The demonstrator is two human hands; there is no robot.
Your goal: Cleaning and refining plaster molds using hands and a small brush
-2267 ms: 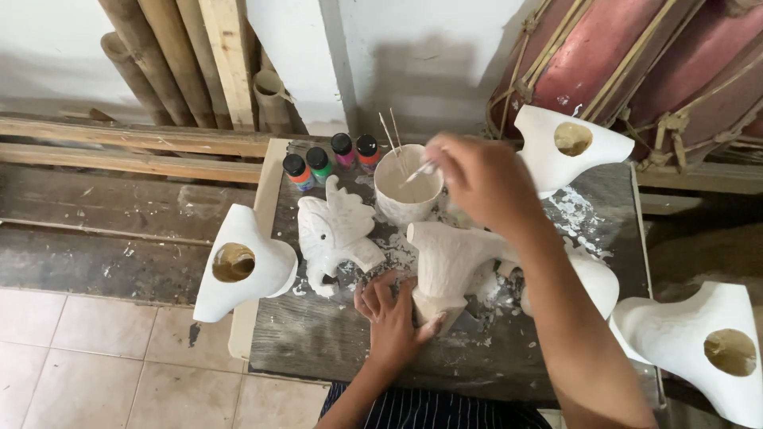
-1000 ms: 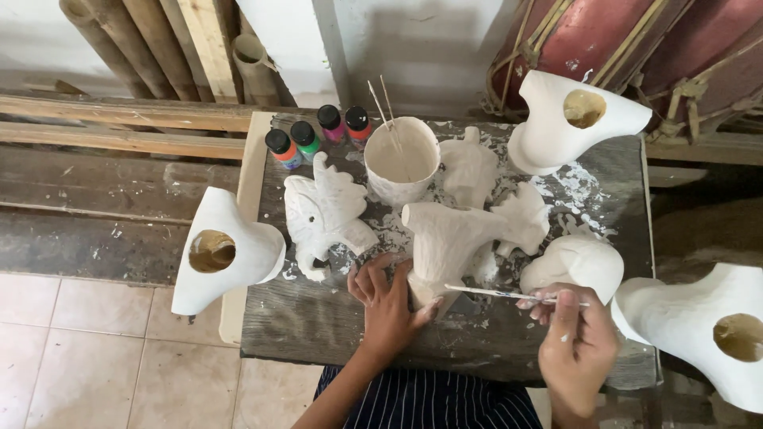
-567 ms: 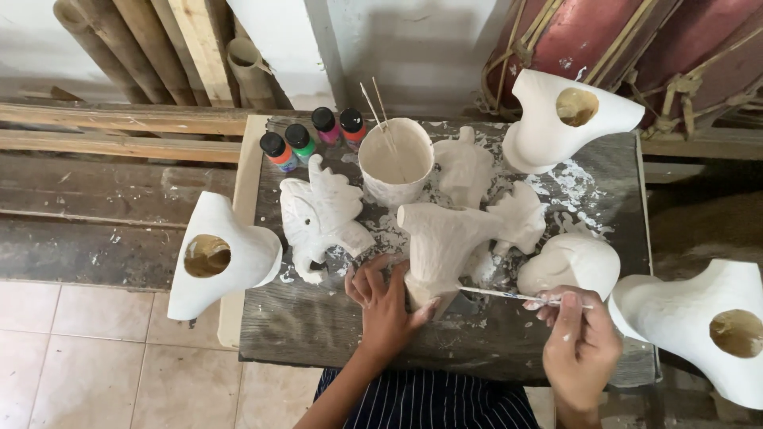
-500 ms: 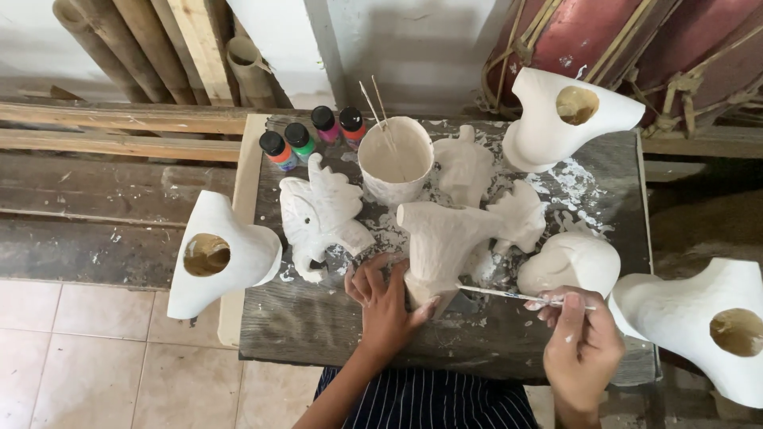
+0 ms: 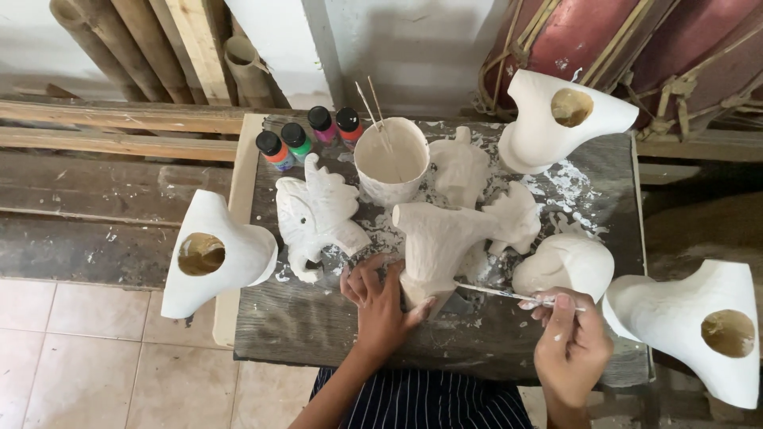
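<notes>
While the left hand [image 5: 380,306] lies flat on the wooden table [image 5: 318,334], fingers spread and gripping nothing, its thumb presses against the lower end of the white carved figure [image 5: 441,242] and steadies it. That figure stands just beyond the fingertips, tilted, with a broad top and a narrower base. Right hand [image 5: 571,343] is pinched around a thin paintbrush [image 5: 509,295]; thumb and forefinger clasp the handle, the other fingers curled beneath. Brush runs leftward from those fingers, nearly level, and its tip meets the figure's lower side, near the left thumb. Just beyond the right fingers sits a rounded white piece [image 5: 566,264]. Past the left fingertips: a white winged carving [image 5: 318,216] and, further off, a white cup of paint [image 5: 391,161] with two thin sticks leaning in it. Four small paint bottles [image 5: 308,133] with black caps stand beyond the cup, left side. Three white hollowed forms [image 5: 213,258], each with a round hole, sit at the table's edges, well apart from both hands. Table surface is spattered white around the figure.
</notes>
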